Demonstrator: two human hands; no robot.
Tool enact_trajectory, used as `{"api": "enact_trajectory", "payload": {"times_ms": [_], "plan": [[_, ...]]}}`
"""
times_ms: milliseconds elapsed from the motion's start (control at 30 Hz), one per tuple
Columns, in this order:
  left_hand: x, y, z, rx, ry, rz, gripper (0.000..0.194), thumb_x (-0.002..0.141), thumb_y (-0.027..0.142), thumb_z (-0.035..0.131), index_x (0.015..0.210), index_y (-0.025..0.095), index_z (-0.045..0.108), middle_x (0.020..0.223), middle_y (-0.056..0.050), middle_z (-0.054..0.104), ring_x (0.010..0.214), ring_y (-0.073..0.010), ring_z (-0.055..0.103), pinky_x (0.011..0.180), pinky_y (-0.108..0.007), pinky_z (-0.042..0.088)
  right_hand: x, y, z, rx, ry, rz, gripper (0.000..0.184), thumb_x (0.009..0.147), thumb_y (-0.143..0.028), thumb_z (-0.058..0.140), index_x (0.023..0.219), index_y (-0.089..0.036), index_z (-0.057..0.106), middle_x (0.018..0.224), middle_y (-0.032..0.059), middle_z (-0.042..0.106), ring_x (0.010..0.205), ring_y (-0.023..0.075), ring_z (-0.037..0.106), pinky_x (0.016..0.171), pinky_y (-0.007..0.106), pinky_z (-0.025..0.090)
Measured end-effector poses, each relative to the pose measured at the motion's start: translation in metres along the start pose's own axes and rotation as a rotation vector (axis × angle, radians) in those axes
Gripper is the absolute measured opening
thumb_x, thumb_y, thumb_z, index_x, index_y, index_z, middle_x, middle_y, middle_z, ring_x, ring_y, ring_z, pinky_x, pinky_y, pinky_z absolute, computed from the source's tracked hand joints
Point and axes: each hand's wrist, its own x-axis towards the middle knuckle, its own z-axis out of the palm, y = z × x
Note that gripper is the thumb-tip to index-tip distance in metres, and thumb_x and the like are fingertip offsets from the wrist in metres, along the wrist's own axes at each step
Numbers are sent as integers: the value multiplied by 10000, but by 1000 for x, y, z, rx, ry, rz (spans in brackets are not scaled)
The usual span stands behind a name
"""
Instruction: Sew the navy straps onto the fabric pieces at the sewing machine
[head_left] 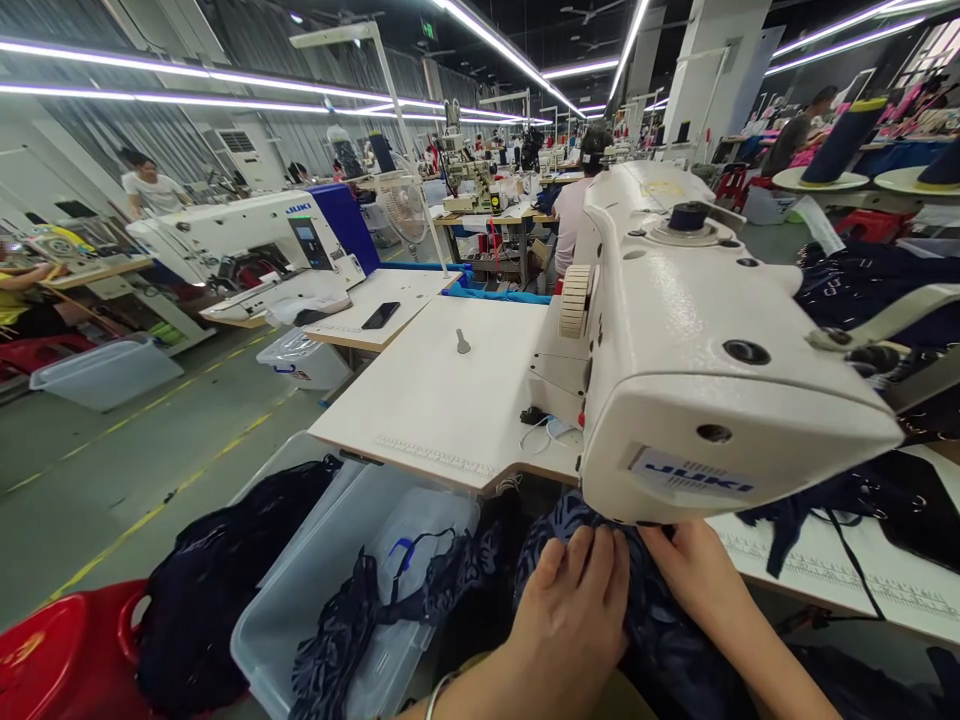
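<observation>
My left hand is closed on a dark navy patterned lace bra, its fingers bent over the fabric just below the head of the white sewing machine. On the other side of the same fabric, my right hand grips it close under the machine head, which hides its fingertips. The needle and presser foot are out of sight behind the machine head. Another navy patterned bra hangs over the edge of a clear plastic bin to the left of my hands.
The white machine table carries a small metal piece. A phone lies on the adjoining table. Dark garments are heaped beside a red stool. More navy pieces lie at right. A person sits ahead.
</observation>
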Motion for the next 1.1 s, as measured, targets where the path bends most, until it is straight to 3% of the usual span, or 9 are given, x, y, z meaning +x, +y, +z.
{"api": "enact_trajectory", "payload": {"times_ms": [333, 567, 667, 800, 900, 1100], "plan": [[0, 1, 1, 30, 13, 3, 392, 895, 327, 524, 1236, 146, 590, 1184, -71, 596, 1097, -207, 454, 929, -318, 299, -2, 2, -2, 11, -14, -62, 436, 879, -470, 378, 1135, -183, 584, 1070, 141, 695, 1017, 331, 649, 763, 376, 506], [-1, 0, 5, -6, 75, -8, 357, 869, 292, 543, 1185, 149, 627, 1144, -51, 636, 1082, -199, 481, 921, -326, 318, -1, 5, 5, 55, 47, -89, 323, 883, -436, 406, 910, -201, 627, 861, 121, 703, 889, 310, 658, 797, 397, 503], [-2, -5, 10, -50, 146, -24, 324, 884, 229, 496, 1160, 149, 645, 1110, -47, 668, 1058, -204, 509, 911, -346, 329, -3, 6, 5, 164, 103, -178, 304, 918, -408, 397, 1018, -205, 600, 961, 105, 685, 949, 262, 632, 869, 367, 483], [-3, -13, 13, -74, 97, 33, 344, 896, 209, 471, 1197, 156, 629, 1140, -50, 673, 1066, -217, 536, 917, -365, 340, -3, 23, 2, 149, 178, -167, 327, 968, -407, 300, 972, -206, 557, 1001, 100, 634, 1036, 237, 575, 913, 356, 445], [-2, -17, 11, -60, 87, 42, 344, 890, 215, 483, 1194, 155, 632, 1139, -59, 675, 1049, -231, 556, 912, -378, 350, -6, 42, 0, 106, 153, -103, 331, 977, -422, 300, 912, -211, 547, 913, 70, 627, 928, 228, 598, 850, 352, 460], [-3, -14, 9, -57, 65, 62, 360, 892, 184, 454, 1200, 110, 626, 1169, -78, 662, 1063, -242, 542, 913, -386, 361, -24, 60, -1, 80, -81, -43, 554, 969, -531, 302, 537, -218, 450, 511, -22, 514, 540, 184, 565, 543, 279, 447]]}}
